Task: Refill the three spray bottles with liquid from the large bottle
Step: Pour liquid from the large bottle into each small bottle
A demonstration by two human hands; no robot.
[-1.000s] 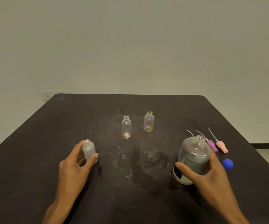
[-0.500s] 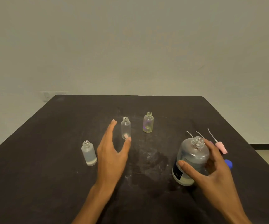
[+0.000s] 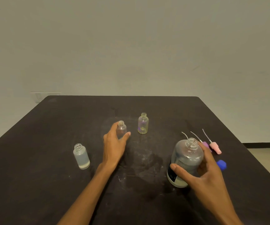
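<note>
Large bottle [image 3: 187,161]: upright, open mouth up, gripped by right hand [image 3: 207,174].
Left hand [image 3: 114,146]: fingers curled round middle spray bottle [image 3: 121,129], upright.

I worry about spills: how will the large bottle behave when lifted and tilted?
The large bottle looks mostly full, so it is probably heavy for one hand. Its neck is uncapped, so liquid would likely run out once it tips. The right hand wraps the smooth rounded wall, which may be slippery.
</note>
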